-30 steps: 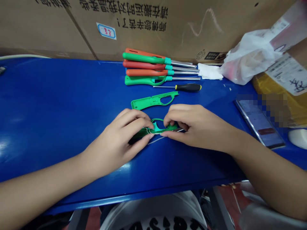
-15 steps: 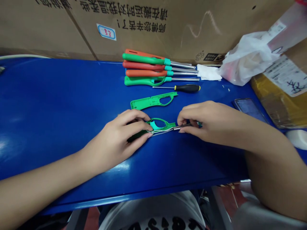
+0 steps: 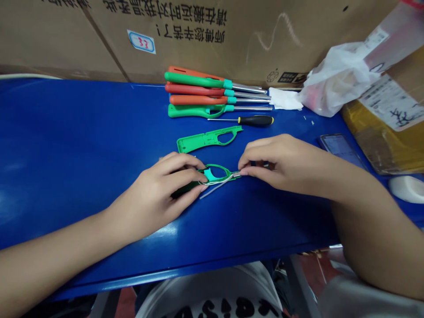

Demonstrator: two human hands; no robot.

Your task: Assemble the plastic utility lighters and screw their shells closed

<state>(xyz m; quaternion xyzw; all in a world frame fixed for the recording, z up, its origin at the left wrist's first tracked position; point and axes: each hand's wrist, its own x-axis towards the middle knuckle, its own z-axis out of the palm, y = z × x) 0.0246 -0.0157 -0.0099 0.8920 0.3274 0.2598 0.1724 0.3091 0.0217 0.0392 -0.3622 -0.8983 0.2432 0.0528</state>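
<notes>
My left hand (image 3: 165,185) is closed around the wide end of a green lighter casing half (image 3: 217,167), fingers curled over it. A turquoise trigger (image 3: 209,175) sits in the casing, beside its loop-shaped opening. In a pinch, my right hand (image 3: 268,161) grips a metal lighter tube (image 3: 236,174) at the casing's narrow tip; most of the tube is hidden by the hand. A thin pale wire and a clear tube (image 3: 213,190) run from the metal end back toward my left fingers. Beyond my hands lies the other green casing half (image 3: 208,139), its inner side up.
Several orange, red and green stick lighters (image 3: 198,99) lie stacked at the back, with a screwdriver (image 3: 255,120) before them. To the right are white tissue (image 3: 285,99), a plastic bag (image 3: 338,79), a phone (image 3: 341,150) and a taped box (image 3: 380,137). A cardboard box (image 3: 245,53) stands behind.
My right hand has moved slightly left, bringing the metal tube over the casing's tip. The clear tube's free end now sticks out below the casing toward the front.
</notes>
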